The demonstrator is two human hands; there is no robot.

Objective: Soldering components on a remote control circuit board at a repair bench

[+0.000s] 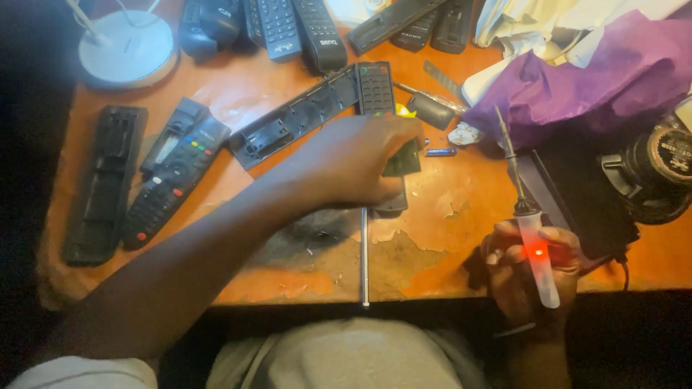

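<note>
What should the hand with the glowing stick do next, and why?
Probably bring the soldering iron tip down and left toward the green circuit board. The right hand holds the iron lit red, tip pointing up and away, while the left hand pins the board to the orange table.

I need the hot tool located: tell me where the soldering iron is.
In the head view, the soldering iron is at lower right, held in the right hand at the table's front edge.

Glowing soldering iron [532,230], tip upward
</note>
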